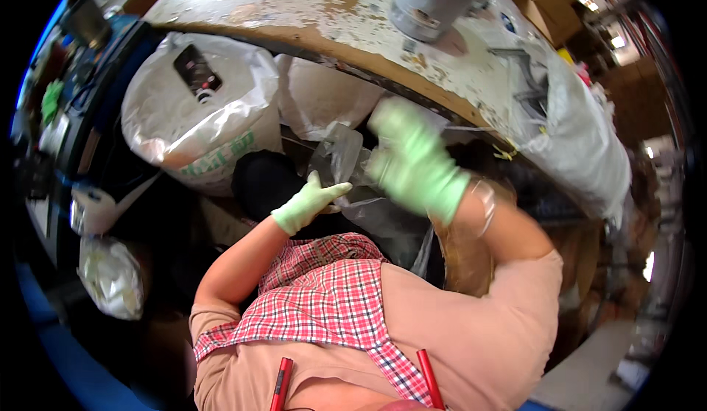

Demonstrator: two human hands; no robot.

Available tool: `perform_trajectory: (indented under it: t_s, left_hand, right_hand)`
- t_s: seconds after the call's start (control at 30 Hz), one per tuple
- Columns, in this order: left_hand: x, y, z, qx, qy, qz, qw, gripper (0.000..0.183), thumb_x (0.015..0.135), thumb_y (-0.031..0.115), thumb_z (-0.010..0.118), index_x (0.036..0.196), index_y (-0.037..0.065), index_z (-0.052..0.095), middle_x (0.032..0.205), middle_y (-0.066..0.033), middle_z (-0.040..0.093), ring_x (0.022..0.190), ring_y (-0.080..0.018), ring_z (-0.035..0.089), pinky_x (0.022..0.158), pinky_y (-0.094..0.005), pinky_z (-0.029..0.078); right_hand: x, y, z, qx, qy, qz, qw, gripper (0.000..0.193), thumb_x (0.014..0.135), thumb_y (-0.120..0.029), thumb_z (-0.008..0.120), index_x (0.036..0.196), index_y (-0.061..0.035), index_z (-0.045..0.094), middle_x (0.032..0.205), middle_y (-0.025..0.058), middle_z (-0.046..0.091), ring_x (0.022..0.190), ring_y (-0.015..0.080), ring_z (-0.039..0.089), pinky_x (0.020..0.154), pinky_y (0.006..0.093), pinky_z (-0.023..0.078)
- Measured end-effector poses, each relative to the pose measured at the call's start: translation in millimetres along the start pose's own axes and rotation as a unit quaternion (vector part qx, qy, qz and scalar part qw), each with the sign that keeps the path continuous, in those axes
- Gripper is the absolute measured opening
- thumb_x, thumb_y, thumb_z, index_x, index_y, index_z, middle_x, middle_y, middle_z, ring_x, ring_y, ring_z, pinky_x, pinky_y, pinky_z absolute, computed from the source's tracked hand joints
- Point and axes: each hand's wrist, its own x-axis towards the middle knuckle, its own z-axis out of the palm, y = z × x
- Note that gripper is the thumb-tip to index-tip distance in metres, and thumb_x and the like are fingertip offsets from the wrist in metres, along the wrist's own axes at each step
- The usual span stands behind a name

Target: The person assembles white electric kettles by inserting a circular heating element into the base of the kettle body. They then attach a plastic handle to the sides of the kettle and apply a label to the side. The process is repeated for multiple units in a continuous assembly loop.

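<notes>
My left hand (303, 206), in a pale green glove, is over my lap with thumb and fingers apart; I see nothing held in it. My right hand (416, 162), gloved alike, is raised in front of the bench edge and smeared by motion. Its fingers cannot be made out, nor whether they hold anything. Between and below the hands is a clear plastic bag (387, 223), crumpled and partly hidden by the right hand. Another piece of clear plastic (339, 149) stands just beyond the left fingertips.
A worn white workbench (294, 2) crosses the far side, bearing a grey cylinder (427, 13) and a white sack (589, 146). At left stands a large white woven bag (213, 149) with a phone (197, 71) on top. A cardboard box (464, 260) is near my right arm.
</notes>
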Motion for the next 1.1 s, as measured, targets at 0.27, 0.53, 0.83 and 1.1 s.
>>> perform_trajectory:
  t_s: [0.27, 0.53, 0.83, 1.1]
  left_hand:
    - [31, 23, -19, -0.156, -0.276, 0.015, 0.948, 0.006, 0.097, 0.011, 0.057, 0.095, 0.007, 0.060, 0.068, 0.0009, 0.054, 0.047, -0.0094, 0.042, 0.046, -0.0244, 0.036]
    - [29, 50, 45, -0.142, -0.437, 0.220, 0.861, 0.034, 0.100, 0.007, 0.054, 0.133, 0.001, 0.063, 0.123, -0.0070, 0.068, 0.110, -0.0118, 0.064, 0.093, -0.0276, 0.052]
    - [11, -3, 150, 0.458, -0.332, 0.533, 0.629, 0.042, 0.104, 0.017, 0.056, 0.146, 0.013, 0.054, 0.158, -0.0280, 0.035, 0.124, -0.0184, 0.054, 0.104, -0.0314, 0.042]
    - [107, 101, 259, 0.270, -0.283, 0.420, 0.819, 0.040, 0.107, 0.022, 0.054, 0.140, 0.001, 0.056, 0.116, -0.0053, 0.070, 0.105, -0.0133, 0.062, 0.094, -0.0237, 0.048]
  right_hand:
    - [-152, -94, 79, 0.093, -0.458, 0.572, 0.674, 0.104, 0.078, -0.058, 0.076, 0.150, 0.0059, 0.036, 0.131, 0.0293, 0.061, 0.128, 0.0386, 0.057, 0.114, 0.0494, 0.033]
    - [-275, -315, -18, 0.138, -0.367, 0.650, 0.651, 0.043, 0.084, -0.036, 0.076, 0.106, 0.0013, 0.073, 0.117, 0.0255, 0.062, 0.102, 0.0391, 0.062, 0.094, 0.0438, 0.051]
    - [-532, -250, -98, 0.041, -0.276, 0.850, 0.447, 0.018, 0.088, 0.002, 0.065, 0.102, -0.0051, 0.073, 0.088, 0.0018, 0.068, 0.072, 0.0159, 0.059, 0.066, 0.0301, 0.049]
    - [-588, -97, -28, -0.004, 0.376, 0.716, 0.588, 0.016, 0.093, 0.004, 0.055, 0.103, 0.0067, 0.066, 0.096, 0.0084, 0.069, 0.091, 0.0161, 0.062, 0.086, 0.0295, 0.050]
